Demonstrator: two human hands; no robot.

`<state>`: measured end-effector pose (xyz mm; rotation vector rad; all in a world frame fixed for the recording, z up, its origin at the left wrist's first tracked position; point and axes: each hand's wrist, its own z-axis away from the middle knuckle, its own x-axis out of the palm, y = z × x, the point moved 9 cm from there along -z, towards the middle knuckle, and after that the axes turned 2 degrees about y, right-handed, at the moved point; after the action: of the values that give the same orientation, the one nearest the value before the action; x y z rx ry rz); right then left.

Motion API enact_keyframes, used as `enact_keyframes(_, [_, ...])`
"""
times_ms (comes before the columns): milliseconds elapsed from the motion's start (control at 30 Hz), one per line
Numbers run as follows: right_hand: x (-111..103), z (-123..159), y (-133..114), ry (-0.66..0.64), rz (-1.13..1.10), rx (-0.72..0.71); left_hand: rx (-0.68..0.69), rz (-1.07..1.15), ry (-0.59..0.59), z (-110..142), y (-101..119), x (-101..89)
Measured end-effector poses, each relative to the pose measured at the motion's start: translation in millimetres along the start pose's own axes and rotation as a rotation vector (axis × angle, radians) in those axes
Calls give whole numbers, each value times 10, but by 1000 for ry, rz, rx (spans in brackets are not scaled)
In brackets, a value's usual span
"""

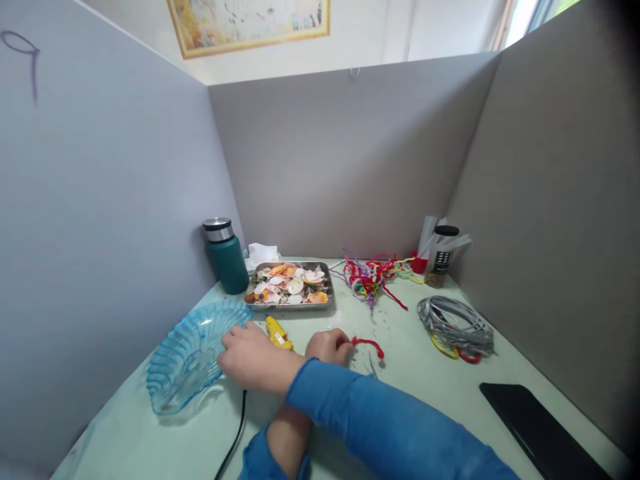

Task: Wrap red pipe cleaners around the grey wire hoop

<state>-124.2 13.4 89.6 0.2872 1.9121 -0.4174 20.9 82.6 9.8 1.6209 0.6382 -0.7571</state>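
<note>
My arms are crossed over the table. My right hand [250, 360], in a blue sleeve, reaches left, and its curled fingers rest on the rim of a blue ribbed glass dish [185, 360]. A yellow glue gun [278, 332] lies just behind that hand, and its black cord [235, 433] runs toward me. My left hand [327, 347] comes out from under the right arm. It is closed, pinching one end of a red pipe cleaner [370, 345] that lies on the table.
A metal tray [327, 303] of shells stands at the back, with a teal flask [227, 257] to its left. Further right are a heap of coloured pipe cleaners [373, 273], a coil of grey cord [455, 323], a dark cup [443, 250] and a black flat object [535, 427]. Grey partitions stand on three sides.
</note>
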Motion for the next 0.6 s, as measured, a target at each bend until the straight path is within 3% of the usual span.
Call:
enact_keyframes(133, [141, -82, -370, 25, 199, -286, 33, -1, 11, 33, 53, -40])
enact_keyframes(300, [156, 50, -749, 60, 132, -406, 73, -2, 29, 90, 98, -65])
enact_keyframes(433, [160, 25, -675, -56, 52, -310, 62, -16, 22, 97, 91, -55])
enact_keyframes(600, [31, -119, -73, -8, -34, 67, 28, -26, -1, 48, 72, -20])
